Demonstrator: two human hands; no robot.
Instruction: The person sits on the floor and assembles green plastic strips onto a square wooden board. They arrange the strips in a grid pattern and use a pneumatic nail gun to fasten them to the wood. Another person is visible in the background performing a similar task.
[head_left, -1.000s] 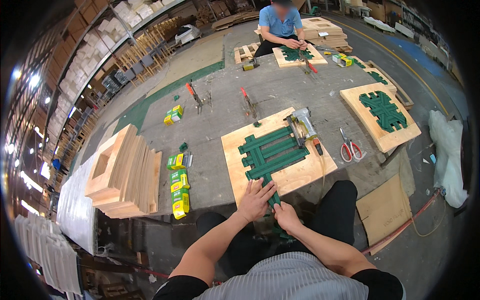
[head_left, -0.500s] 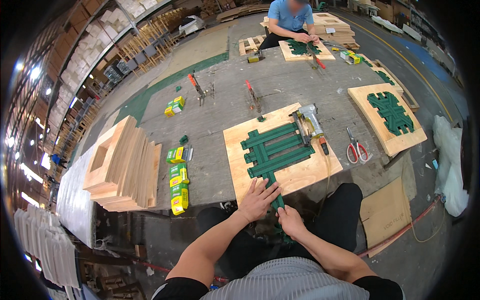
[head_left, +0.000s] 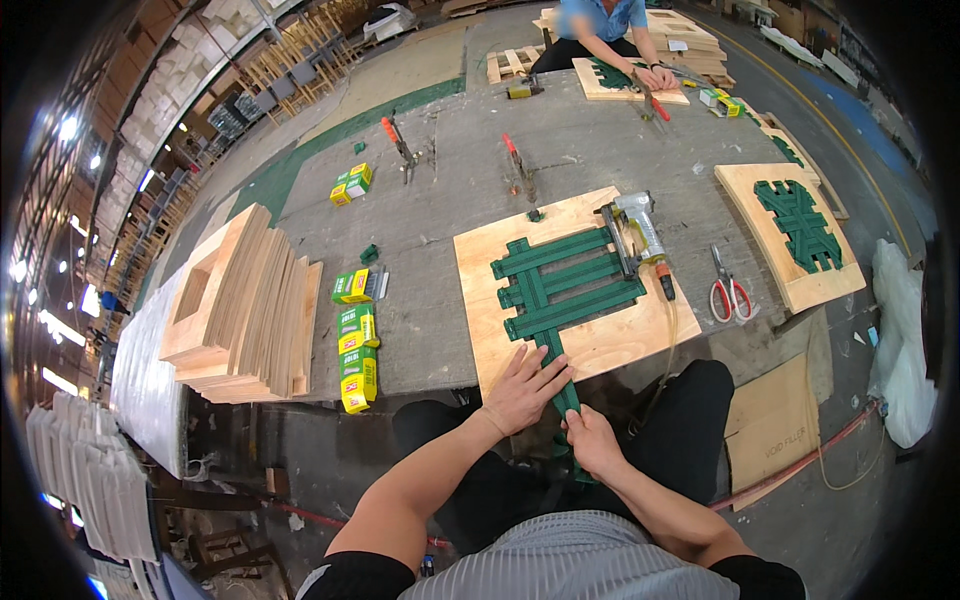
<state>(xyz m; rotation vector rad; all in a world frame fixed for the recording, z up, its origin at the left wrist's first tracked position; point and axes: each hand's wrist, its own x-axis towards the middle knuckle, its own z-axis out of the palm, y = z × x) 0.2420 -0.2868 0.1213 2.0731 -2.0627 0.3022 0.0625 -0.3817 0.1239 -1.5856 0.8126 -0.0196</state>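
A square plywood board (head_left: 476, 262) lies at the table's near edge, with dark green webbing straps (head_left: 578, 275) laid across its opening. One crosswise strap (head_left: 567, 398) runs off the near edge towards me. My left hand (head_left: 526, 388) rests with fingers stretched out over this strap and the board's near edge. Just beyond the edge, my right hand (head_left: 594, 440) is closed around the strap, whose tail hangs down by my lap. On the board's far right corner lies a staple gun (head_left: 637, 232) with an air hose, touched by neither hand.
Red-handled scissors (head_left: 730, 298) lie right of the board. Staple boxes (head_left: 356, 330) and a stack of wooden frames (head_left: 225, 310) stand left. Two red-handled tools (head_left: 398, 140) sit farther back. A webbed board (head_left: 790, 235) is at right. Across the table, a co-worker (head_left: 610, 40) handles another board.
The whole view has shifted slightly. My hands keep nearly the same hold on the strap and board. Across the table, the co-worker's hands have moved to the right over their board.
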